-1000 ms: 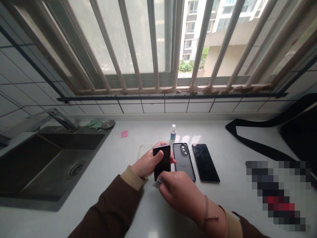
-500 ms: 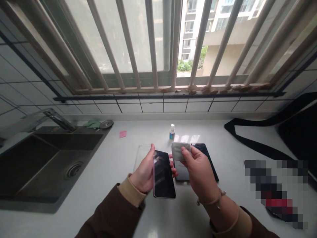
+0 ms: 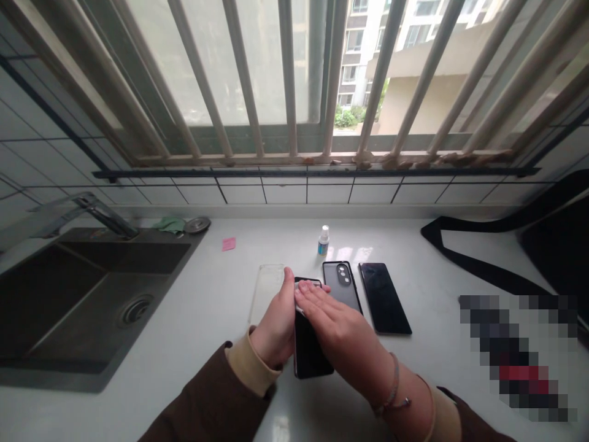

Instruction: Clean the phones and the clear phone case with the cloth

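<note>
Head view: the left hand [image 3: 275, 328] supports a dark phone [image 3: 313, 359] above the white counter [image 3: 207, 350], its thumb raised along the phone's left edge and its fingers wrapped behind. Right hand [image 3: 344, 331] lies across the upper part of the phone's screen, fingers extended and close together; a pale edge shows beneath them, but whether they grip anything cannot be told. A braided bracelet [image 3: 394, 383] is worn on the right wrist. Left of the phone, a clear case [image 3: 267, 288] lies on the counter, partly covered by the left hand. To the right lies a black-rimmed case [image 3: 341, 290], partly covered by the right hand, with a second phone [image 3: 385, 299] just beside it, screen dark. Upright behind these stands a small white-capped bottle [image 3: 323, 244]; a pink note [image 3: 229, 244] lies nearer the sink [image 3: 103, 383].
</note>
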Tool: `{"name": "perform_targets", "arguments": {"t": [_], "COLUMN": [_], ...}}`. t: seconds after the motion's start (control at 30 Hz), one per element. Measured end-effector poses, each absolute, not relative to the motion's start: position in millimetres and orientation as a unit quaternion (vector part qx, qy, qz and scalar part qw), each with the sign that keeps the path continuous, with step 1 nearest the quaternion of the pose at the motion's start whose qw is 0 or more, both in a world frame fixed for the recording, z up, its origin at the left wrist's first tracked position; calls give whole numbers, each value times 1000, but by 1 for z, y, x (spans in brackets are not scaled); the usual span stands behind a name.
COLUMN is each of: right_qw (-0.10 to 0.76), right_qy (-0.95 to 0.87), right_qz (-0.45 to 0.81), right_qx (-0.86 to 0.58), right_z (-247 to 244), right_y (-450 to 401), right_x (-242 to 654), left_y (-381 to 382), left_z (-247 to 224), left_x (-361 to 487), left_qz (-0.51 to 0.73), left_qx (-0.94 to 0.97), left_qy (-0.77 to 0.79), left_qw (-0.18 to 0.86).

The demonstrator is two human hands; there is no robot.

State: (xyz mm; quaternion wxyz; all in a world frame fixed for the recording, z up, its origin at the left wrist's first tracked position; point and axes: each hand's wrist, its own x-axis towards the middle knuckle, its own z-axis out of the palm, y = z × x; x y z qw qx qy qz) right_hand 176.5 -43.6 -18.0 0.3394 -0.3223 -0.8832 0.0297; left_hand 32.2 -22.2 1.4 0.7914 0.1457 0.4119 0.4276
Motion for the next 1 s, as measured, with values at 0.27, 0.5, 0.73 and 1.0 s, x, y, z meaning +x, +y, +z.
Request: {"name": "perform_targets", "arguments": {"t": [0.27, 0.5, 0.73, 1.0], "right_qw": [330, 497, 561, 479], "right_qy": [-907, -594, -406, -527], "right_qz": [119, 519, 553, 445], "right_qx": [-231, -361, -464, -544], "right_z": [-6, 8, -20, -27], "right_y": [-57, -46, -17, -14], "right_x": [175, 186, 193, 201], "left_y": [-11, -4, -10, -14], "left_z": [10, 16, 22, 18], "left_x": [15, 3, 6, 4], "left_qz": [472, 473, 446, 370], "left_qx": [119, 124, 186, 198], "left_qy": [441, 426, 413, 412], "left_qw": [754, 761, 772, 809]}}
